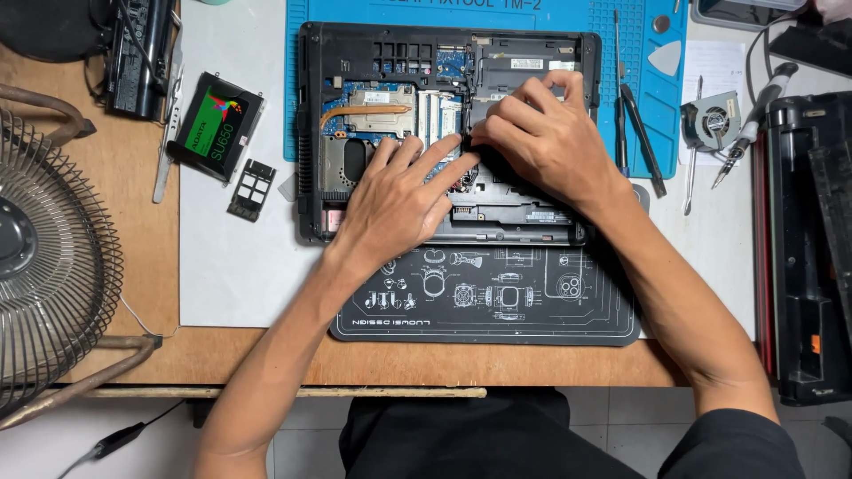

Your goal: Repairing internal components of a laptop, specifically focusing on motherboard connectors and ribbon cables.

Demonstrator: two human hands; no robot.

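While the opened laptop (pixel 448 133) lies crosswise before me, my left hand (pixel 399 200) presses flat and my right hand (pixel 541 133) pinches a dark part (pixel 475 111) at its middle.

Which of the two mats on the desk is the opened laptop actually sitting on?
Mostly the blue silicone repair mat at the far edge. The opened black laptop base only overlaps the top edge of the black mat with white line drawings.
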